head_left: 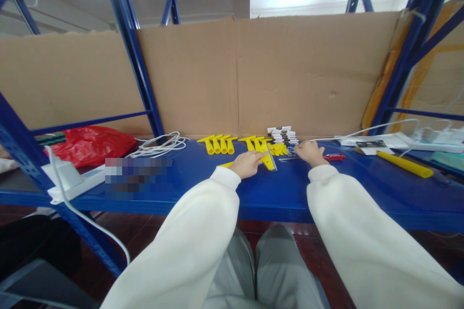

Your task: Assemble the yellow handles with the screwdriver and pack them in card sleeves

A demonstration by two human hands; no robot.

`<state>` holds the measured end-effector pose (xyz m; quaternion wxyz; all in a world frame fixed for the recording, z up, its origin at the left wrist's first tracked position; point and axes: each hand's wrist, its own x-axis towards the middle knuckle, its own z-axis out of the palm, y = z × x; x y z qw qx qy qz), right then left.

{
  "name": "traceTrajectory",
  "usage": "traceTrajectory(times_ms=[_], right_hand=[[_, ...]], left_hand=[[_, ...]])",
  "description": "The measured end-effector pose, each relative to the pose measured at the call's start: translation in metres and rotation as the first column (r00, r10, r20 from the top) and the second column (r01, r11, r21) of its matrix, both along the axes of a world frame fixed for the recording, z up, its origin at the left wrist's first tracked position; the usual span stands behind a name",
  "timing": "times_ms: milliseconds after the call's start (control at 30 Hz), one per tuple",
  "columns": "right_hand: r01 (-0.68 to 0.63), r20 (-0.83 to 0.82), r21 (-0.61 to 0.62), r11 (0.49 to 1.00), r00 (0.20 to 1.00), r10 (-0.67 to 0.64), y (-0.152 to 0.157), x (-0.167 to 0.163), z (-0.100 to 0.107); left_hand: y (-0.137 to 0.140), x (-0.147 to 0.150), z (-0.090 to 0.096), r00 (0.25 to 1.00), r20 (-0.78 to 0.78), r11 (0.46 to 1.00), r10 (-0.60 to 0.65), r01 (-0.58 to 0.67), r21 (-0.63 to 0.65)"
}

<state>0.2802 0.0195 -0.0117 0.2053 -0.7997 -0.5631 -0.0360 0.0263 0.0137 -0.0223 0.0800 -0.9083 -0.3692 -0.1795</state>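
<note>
My left hand (pixel 249 164) is closed round a yellow T-shaped scraper (pixel 268 162) lying on the blue shelf; its wide head, with a clear strip along the edge, points right. The handle end pokes out left of the hand. My right hand (pixel 311 152) rests just right of some small shiny pieces (pixel 291 150), fingers bent down and drawn together; whatever they pinch is too small to make out. A red pocketknife-like tool (pixel 334 157) lies beside that hand. Beyond the hands are small yellow parts (pixel 278 149) and a stack of white-and-dark pieces (pixel 282 135).
More yellow scrapers (pixel 220 145) stand in a row at the back. A coiled white cable (pixel 159 145), red plastic bag (pixel 94 145) and power strip (pixel 78 183) lie left. A yellow-handled tool (pixel 405 164) and another power strip (pixel 380 140) lie right. Cardboard (pixel 290 72) walls the back.
</note>
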Motion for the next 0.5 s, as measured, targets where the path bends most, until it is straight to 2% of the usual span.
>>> traceTrajectory(times_ms=[333,500], right_hand=[[0.008,-0.069,-0.032,0.999,0.998,-0.010,0.0054,0.0018,-0.0047],[0.033,-0.030,-0.090,0.995,0.999,-0.036,0.0088,-0.0005,-0.0035]], left_hand=[[-0.0006,0.0004,0.0008,1.000,-0.009,1.000,-0.002,0.002,-0.003],[-0.0039,0.0008,0.0028,1.000,-0.014,1.000,0.019,-0.019,-0.007]])
